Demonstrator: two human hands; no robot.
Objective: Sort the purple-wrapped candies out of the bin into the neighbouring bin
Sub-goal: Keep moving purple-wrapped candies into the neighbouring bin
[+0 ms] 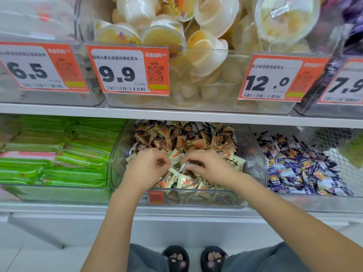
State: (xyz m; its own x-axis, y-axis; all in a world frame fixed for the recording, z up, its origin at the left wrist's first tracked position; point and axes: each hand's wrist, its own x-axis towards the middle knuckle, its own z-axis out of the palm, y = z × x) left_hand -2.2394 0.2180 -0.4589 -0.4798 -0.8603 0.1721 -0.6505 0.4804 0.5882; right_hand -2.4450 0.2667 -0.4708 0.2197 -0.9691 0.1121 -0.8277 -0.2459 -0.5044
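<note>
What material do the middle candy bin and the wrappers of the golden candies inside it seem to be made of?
The middle bin looks like clear, glossy hard plastic: the candies show through its front wall, and its curved edges catch light. The golden candy wrappers seem to be thin metallised film or foil, since they crinkle and shine; which of the two cannot be told.

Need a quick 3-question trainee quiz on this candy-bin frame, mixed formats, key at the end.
1. True or false: both hands are inside the middle bin of gold-wrapped candies.
2. Which hand pinches the purple-wrapped candy? A) left hand B) right hand C) neither
3. Fill in: the bin of purple-wrapped candies sits to the ____ of the middle bin.

Key
1. True: the left hand and right hand are both in among the gold wrappers.
2. B, as far as the head view shows; the left hand's fingers are curled close beside it.
3. right; green packs fill the bin on the other side.
</note>
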